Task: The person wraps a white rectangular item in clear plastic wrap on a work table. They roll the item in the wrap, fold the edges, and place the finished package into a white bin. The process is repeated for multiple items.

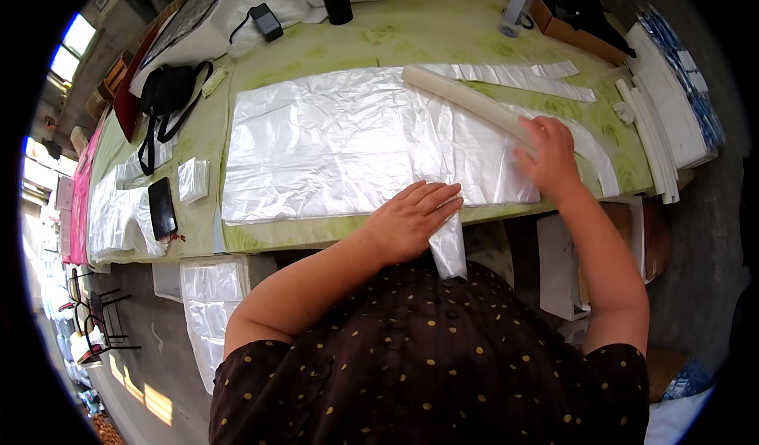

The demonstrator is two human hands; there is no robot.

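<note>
A wide stack of shiny, translucent white plastic bags lies flat across the table, its long handle strips stretching out to the right. My left hand rests palm down on the stack's near edge, fingers extended. Beside it a folded plastic strip hangs over the table edge toward me. A pale, off-white tube lies slantwise over the bags. Around its near right end my right hand is closed, with the thumb side slightly blurred; the fingers' undersides are hidden.
A black phone, a small folded plastic stack and a black bag lie left on the green patterned tablecloth. A water bottle and cardboard box stand far right. White rolls line the right edge.
</note>
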